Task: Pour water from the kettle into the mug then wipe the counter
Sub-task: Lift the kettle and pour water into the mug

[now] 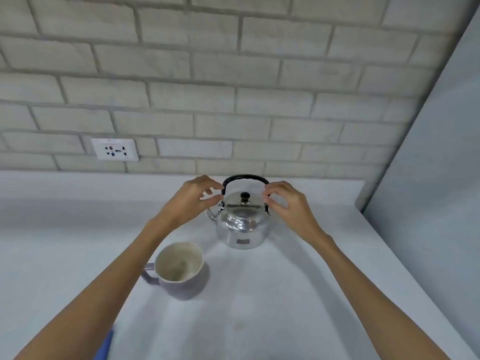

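Near the brick wall, on the pale desk (298,294), stands the steel kettle (242,224) — upright, lid on. Both hands, left (193,201) and right (288,203), pinch the foot of its black handle (245,177) on either side. Just beside it, nearer, sits the mug (179,270).

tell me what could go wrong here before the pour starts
The lid sits loose-looking on the kettle; tipping it could let it slide off. The mug stands close below the left forearm, so lifting may knock it. Both hands only pinch the handle ends, so that grip might slip.
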{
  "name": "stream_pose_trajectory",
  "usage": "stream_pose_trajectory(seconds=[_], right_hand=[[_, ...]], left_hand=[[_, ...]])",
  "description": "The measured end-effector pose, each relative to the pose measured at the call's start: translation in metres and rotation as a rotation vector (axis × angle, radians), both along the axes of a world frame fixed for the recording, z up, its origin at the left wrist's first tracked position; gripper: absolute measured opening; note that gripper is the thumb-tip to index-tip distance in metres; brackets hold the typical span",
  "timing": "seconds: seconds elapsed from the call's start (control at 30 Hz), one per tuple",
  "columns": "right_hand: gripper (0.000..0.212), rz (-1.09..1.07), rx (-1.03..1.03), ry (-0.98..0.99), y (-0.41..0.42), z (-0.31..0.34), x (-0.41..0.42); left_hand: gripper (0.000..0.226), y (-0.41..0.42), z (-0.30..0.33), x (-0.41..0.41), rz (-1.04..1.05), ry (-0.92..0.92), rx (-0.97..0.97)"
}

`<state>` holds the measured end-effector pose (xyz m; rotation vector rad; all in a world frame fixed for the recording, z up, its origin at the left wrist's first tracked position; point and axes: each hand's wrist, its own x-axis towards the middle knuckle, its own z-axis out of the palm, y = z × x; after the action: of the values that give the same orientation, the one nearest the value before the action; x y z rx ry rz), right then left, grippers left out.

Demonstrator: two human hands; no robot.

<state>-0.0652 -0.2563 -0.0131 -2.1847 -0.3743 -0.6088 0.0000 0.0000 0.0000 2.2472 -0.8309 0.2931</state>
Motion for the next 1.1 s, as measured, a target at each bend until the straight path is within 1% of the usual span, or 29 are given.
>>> stream_pose_trajectory(seconds=[0.13, 0.27, 0.37, 0.5, 0.57, 0.67, 0.73, 0.9, 0.97, 1.1], right_hand=[[0.023, -0.029, 0.003, 0.109, -0.006, -0.008, 0.020], [0.038, 0.005, 0.019, 0.171, -0.011, -0.017, 0.044], [0.045, 0.056, 0.035, 0.253, -0.012, -0.019, 0.060], [0.049, 0.093, 0.128, 0.266, -0.011, -0.022, 0.074], [0.046, 0.087, 0.190, 0.253, -0.011, -0.022, 0.079], [0.036, 0.052, 0.247, 0.245, -0.011, -0.021, 0.089], [0.030, 0.057, 0.303, 0.253, -0.011, -0.022, 0.096], [0.020, 0.099, 0.439, 0.252, -0.006, -0.024, 0.100], [0.016, 0.094, 0.462, 0.257, -0.006, -0.023, 0.099], [0.017, 0.070, 0.473, 0.256, -0.005, -0.021, 0.093]], left_hand=[[0.031, -0.010, -0.010, 0.015, 0.025, 0.077, -0.007], [0.044, -0.020, -0.019, 0.034, 0.012, 0.149, -0.017], [0.054, -0.029, -0.024, 0.044, -0.001, 0.217, -0.026], [0.054, -0.043, -0.030, 0.052, -0.027, 0.320, -0.110], [0.052, -0.050, -0.032, 0.056, -0.016, 0.349, -0.178], [0.049, -0.060, -0.033, 0.061, 0.040, 0.367, -0.227], [0.042, -0.066, -0.033, 0.064, 0.056, 0.403, -0.275], [0.025, -0.075, -0.030, 0.063, 0.034, 0.476, -0.488], [0.023, -0.075, -0.029, 0.062, 0.042, 0.463, -0.494], [0.026, -0.073, -0.028, 0.058, 0.069, 0.436, -0.445]])
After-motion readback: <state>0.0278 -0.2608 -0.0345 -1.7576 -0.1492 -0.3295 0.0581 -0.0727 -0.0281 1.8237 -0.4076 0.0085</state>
